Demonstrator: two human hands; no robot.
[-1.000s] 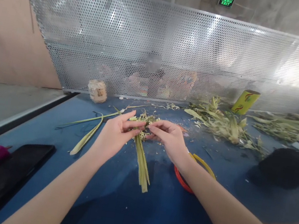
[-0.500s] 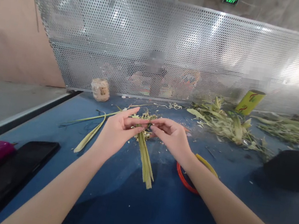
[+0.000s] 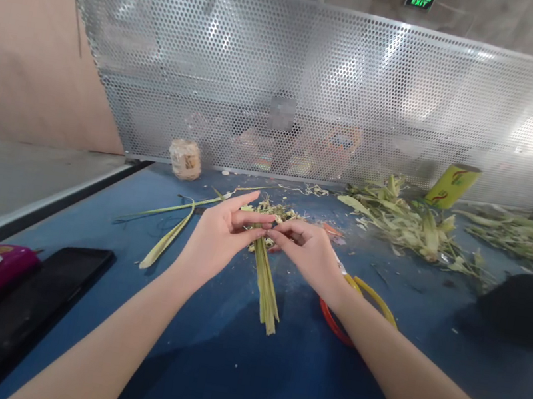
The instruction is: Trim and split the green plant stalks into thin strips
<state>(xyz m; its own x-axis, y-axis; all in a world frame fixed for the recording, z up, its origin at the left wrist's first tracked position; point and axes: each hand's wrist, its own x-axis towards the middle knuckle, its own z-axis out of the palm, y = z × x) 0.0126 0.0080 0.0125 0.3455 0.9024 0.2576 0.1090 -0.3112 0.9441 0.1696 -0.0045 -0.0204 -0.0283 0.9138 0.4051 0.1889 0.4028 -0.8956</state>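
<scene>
My left hand (image 3: 215, 235) pinches the upper end of a bundle of flat, pale green leaf strips (image 3: 267, 287), its index finger stretched out above. The strips hang toward me and fan out at the lower end. Fingertips of my right hand (image 3: 311, 254) are pressed together and meet the left fingertips at the top of the bundle. What lies between the right fingers is hidden. Behind the hands is a heap of small green and whitish plant scraps (image 3: 269, 210). Under my right forearm lie scissors with red and yellow handles (image 3: 377, 298), partly covered.
Loose leaf strips (image 3: 166, 238) lie left of my hands on the blue tabletop (image 3: 200, 364). A black phone (image 3: 76, 270) and a purple box (image 3: 16, 261) are at the left. A leaf pile (image 3: 409, 222), yellow can (image 3: 453, 186) and twine roll (image 3: 185, 160) stand before a perforated metal screen (image 3: 249, 55).
The whole view has shifted slightly, with things appearing a little farther right. Both hands keep their pinch at the top of the bundle. More of the yellow scissor handle shows.
</scene>
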